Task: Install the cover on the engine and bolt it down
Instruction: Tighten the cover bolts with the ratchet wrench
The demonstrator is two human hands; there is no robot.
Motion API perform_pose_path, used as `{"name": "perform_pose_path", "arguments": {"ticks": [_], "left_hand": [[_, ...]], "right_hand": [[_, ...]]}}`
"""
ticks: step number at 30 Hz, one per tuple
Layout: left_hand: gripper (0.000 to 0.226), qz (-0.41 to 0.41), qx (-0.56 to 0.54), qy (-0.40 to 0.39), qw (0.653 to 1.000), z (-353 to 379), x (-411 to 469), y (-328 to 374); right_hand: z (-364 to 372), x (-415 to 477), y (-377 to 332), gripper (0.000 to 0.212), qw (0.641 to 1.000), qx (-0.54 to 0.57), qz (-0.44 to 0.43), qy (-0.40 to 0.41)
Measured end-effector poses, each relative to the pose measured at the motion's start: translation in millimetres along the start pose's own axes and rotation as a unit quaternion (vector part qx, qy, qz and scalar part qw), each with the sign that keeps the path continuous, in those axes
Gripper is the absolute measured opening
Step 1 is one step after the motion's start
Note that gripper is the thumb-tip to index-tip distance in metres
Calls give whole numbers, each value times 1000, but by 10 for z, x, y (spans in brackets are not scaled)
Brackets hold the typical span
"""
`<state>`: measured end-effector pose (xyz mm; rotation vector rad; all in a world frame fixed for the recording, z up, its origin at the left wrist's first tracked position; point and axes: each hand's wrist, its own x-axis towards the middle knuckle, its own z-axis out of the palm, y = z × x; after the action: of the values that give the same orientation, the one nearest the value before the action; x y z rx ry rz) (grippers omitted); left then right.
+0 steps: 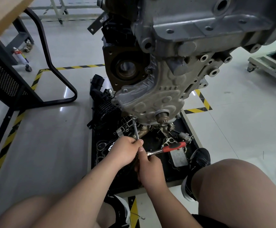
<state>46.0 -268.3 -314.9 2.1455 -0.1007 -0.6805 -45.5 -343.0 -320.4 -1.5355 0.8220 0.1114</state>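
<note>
- Cover (152, 97): cast grey metal, ribbed and embossed, seated against face of hanging engine (191, 30); toothed shaft stub (162, 116) poking out near low edge.
- Slim steel extension bar (136, 129) from cover's lower-left corner bolt down into left grip (125, 150), fingers curled round it.
- Right grip (148, 168) closed on head end of ratchet (167, 149); red-black handle jutting free to right.
- Black parts tray (173, 174) crowded directly beneath; glossy grey floor (51, 137) open to left.

The cover (152, 99) is sitting on the front of the engine (199, 30), above the tray (171, 175). My left hand (125, 152) is lying just left of my right hand (148, 168), the ratchet (170, 148) jutting rightward, its extension (136, 129) reaching up to the cover.
</note>
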Motion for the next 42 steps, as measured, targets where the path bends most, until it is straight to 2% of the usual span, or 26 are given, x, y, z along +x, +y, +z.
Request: {"name": "perform_pose_path", "arguments": {"ticks": [5, 9, 11, 13, 15, 17, 20, 26, 29, 32, 35, 37, 42], "left_hand": [[33, 3, -22, -6, 1000, -3, -10, 27], [31, 7, -37, -10, 999, -23, -12, 29], [30, 6, -36, -4, 999, -26, -19, 27], [32, 4, -44, -7, 999, -21, -27, 36], [33, 1, -49, -18, 999, -14, -32, 61], [31, 2, -45, -27, 999, -8, -35, 76], [29, 3, -49, -39, 998, 3, -37, 75], [28, -9, -73, -32, 997, -3, -74, 93], [27, -18, -80, -39, 996, -12, -87, 89], [28, -29, -88, -49, 994, -12, -95, 89], [30, -17, -63, -23, 998, -21, -82, 84], [28, -14, -64, -16, 998, -19, -76, 76], [24, -23, -72, -18, 997, 6, -59, 65]], "right_hand": [[-37, 15, 27, 32, 987, -102, -117, 46], [-51, 37, 94, 28, 984, -117, -132, 18], [-41, 37, 88, 37, 997, -20, -74, -18], [-30, 28, 60, 49, 988, 133, 10, -77], [-24, 21, 29, 58, 947, 286, 93, -116], [-15, 22, 0, 62, 895, 392, 162, -141], [-10, -6, -40, 64, 862, 439, 197, -161], [3, -44, -94, 66, 838, 465, 212, -192], [18, -33, -81, 68, 854, 443, 203, -181], [37, -3, -33, 68, 902, 370, 169, -148], [27, 15, 28, 66, 964, 225, 103, -95], [11, 21, 57, 66, 993, 99, 55, -45], [-5, 23, 98, 37, 993, -70, -82, 42]]}}
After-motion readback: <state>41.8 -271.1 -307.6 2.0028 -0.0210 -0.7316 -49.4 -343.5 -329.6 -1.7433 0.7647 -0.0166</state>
